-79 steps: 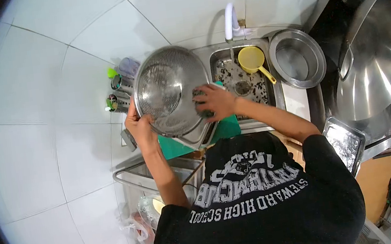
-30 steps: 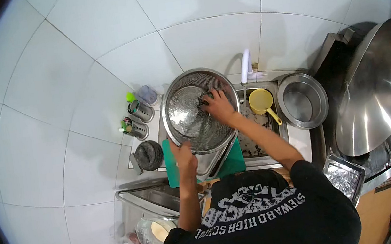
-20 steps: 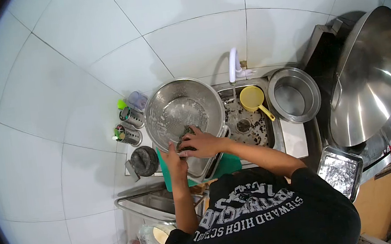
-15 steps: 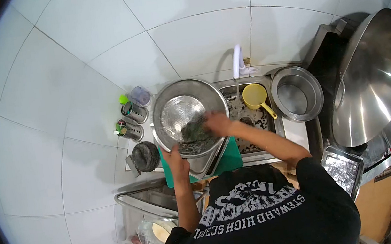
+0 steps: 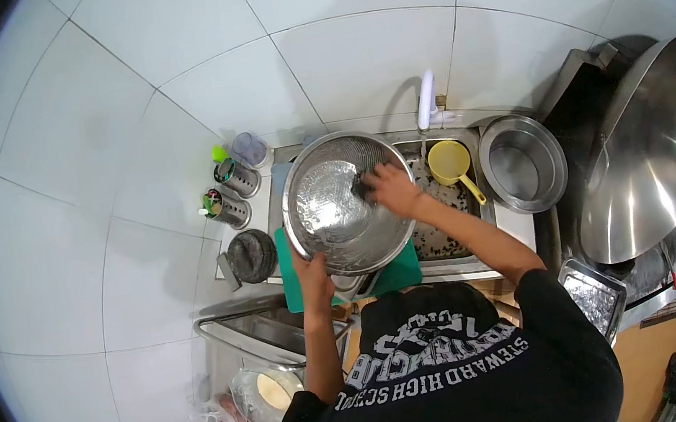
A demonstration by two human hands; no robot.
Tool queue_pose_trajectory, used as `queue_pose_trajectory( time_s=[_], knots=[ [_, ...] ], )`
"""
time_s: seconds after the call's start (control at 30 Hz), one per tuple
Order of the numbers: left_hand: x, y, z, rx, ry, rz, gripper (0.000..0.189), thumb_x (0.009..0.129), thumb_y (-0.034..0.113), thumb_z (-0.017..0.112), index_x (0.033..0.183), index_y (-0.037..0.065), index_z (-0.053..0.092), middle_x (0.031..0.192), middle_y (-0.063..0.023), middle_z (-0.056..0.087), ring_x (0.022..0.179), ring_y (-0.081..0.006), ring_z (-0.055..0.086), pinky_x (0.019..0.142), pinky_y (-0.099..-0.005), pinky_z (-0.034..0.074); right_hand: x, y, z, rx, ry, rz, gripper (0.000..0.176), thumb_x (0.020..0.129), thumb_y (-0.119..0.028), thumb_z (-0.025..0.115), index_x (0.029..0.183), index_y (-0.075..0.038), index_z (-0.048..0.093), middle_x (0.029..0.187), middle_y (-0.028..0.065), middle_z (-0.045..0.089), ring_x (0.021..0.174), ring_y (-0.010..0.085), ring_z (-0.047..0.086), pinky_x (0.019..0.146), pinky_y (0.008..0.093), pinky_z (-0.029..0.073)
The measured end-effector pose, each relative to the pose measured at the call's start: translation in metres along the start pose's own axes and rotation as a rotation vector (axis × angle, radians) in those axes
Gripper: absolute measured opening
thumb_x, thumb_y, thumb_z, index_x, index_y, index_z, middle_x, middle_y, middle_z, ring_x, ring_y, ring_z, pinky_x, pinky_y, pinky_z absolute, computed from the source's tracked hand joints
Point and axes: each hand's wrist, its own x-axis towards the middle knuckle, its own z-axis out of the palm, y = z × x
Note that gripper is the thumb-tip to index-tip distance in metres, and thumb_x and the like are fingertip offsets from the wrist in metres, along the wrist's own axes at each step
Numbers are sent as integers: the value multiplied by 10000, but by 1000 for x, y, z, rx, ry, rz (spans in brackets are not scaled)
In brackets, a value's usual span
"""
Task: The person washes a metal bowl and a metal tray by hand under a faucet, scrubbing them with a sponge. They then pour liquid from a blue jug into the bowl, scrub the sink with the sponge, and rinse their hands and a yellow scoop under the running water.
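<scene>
A large round metal basin (image 5: 341,236) with a perforated-looking wall is held tilted over the left side of the sink. My left hand (image 5: 312,275) grips its lower left rim. Inside it, near the right wall, my right hand (image 5: 392,190) is closed on a dark scrubbing pad (image 5: 363,186). The basin's inner surface looks wet and shiny. Water runs in a thin stream from the white faucet (image 5: 425,99), to the right of the basin.
A yellow dipper (image 5: 449,160) lies in the sink (image 5: 446,268), among dark bits. Right of it are a metal pot (image 5: 523,163) and a big wok (image 5: 653,164). Utensil holders (image 5: 240,179), a stone mortar (image 5: 252,256) and a green board (image 5: 290,288) are at the left.
My right hand and the dark pad have moved up and right along the basin's inside. The pad looks more bunched up. The whole view has shifted slightly.
</scene>
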Motion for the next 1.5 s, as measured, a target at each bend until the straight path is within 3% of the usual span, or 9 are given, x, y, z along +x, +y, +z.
queue_pose_trajectory(
  time_s=[0.23, 0.4, 0.57, 0.73, 0.9, 0.97, 1.17, 1.4, 1.5],
  knots=[
    [-10, -42, 25, 89, -2, -267, 706, 756, -103, 469, 1416, 45, 265, 1330, -139, 451, 1207, -257, 488, 979, -387, 438, 93, -60, 7, 720, 731, 732, 487, 817, -139, 607, 1287, -75, 496, 1316, 159, 432, 1158, 371, 423, 972, 451, 369],
    [5, -16, 4, -2, 124, -301, 659, 777, -67, 510, 1390, 78, 315, 1251, -155, 488, 1016, -273, 582, 847, -404, 527, 28, -66, 15, 1065, 47, -345, 522, 835, -168, 607, 1320, -58, 449, 1282, 179, 479, 1174, 386, 444, 1028, 437, 360],
    [-8, -12, -5, 65, 115, -200, 672, 753, -89, 481, 1382, 66, 303, 1253, -174, 473, 1025, -303, 579, 876, -434, 540, 33, 13, -12, -59, -62, -60, 462, 858, -217, 610, 1308, -185, 506, 1280, 133, 512, 1236, 290, 446, 1042, 395, 360],
    [-6, -48, 32, 0, 93, -198, 759, 733, -97, 477, 1432, 87, 247, 1313, -165, 430, 1110, -298, 539, 871, -379, 519, 88, -56, 17, 1048, 782, 273, 583, 856, -230, 644, 1357, -52, 405, 1302, 235, 432, 1223, 393, 422, 1050, 443, 333],
    [14, -14, -7, -173, 155, -37, 903, 691, -146, 419, 1513, 81, 122, 1409, -158, 383, 1197, -270, 477, 829, -271, 467, 26, -47, -10, 916, -349, -325, 526, 881, -302, 593, 1331, -58, 472, 1320, 206, 478, 1266, 396, 413, 1057, 464, 328],
    [7, 9, -6, -86, 130, -33, 915, 682, -158, 407, 1517, 87, 123, 1420, -151, 377, 1209, -273, 467, 819, -269, 466, 24, -18, -14, 47, -350, -223, 479, 850, -276, 615, 1287, -96, 537, 1297, 147, 515, 1247, 357, 431, 1031, 470, 353],
    [4, -11, 37, -105, 305, -125, 919, 643, -183, 409, 1501, 84, 212, 1416, -126, 389, 1207, -269, 462, 796, -250, 443, 76, -36, 20, 486, 739, 321, 628, 760, -96, 665, 1347, -79, 444, 1327, 184, 455, 1208, 386, 419, 1027, 485, 341],
    [40, 32, 2, -129, 132, 37, 868, 623, -170, 406, 1454, 61, 313, 1290, -111, 501, 1063, -212, 558, 755, -225, 448, -4, -67, -13, 990, 114, -191, 508, 790, -166, 627, 1271, -53, 510, 1214, 201, 523, 1161, 410, 475, 1024, 499, 361],
    [48, 55, -7, -7, 16, 2, 802, 646, -154, 406, 1424, 31, 345, 1249, -109, 530, 1024, -202, 577, 750, -219, 462, -19, -19, -26, 364, 20, -378, 493, 754, -197, 657, 1233, -129, 562, 1254, 106, 550, 1170, 335, 511, 941, 454, 461]
  ],
)
